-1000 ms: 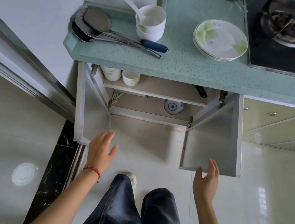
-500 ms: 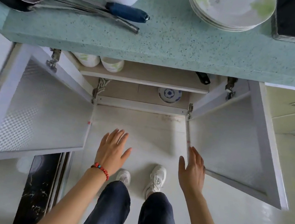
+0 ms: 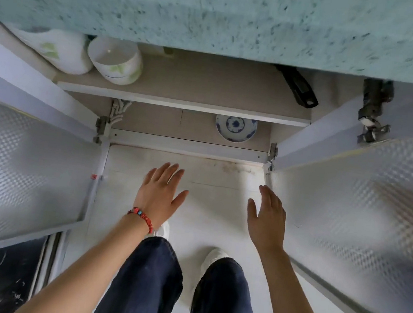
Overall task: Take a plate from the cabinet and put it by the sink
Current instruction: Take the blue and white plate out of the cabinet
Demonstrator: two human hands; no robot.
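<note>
Left hand (image 3: 160, 193) and right hand (image 3: 268, 219) spread wide and empty, low between the swung-out doors (image 3: 17, 159) of the cabinet (image 3: 183, 105), touching nothing. Step in hand by the look of it: the reach, with the plate (image 3: 235, 128) on the bottom shelf at about twelve o'clock from the right hand, well apart, bowls (image 3: 114, 60) up on the shelf at eleven. Next, probably: crouch lower, slide fingers under the rim, lift clear of the shelf edge.
</note>
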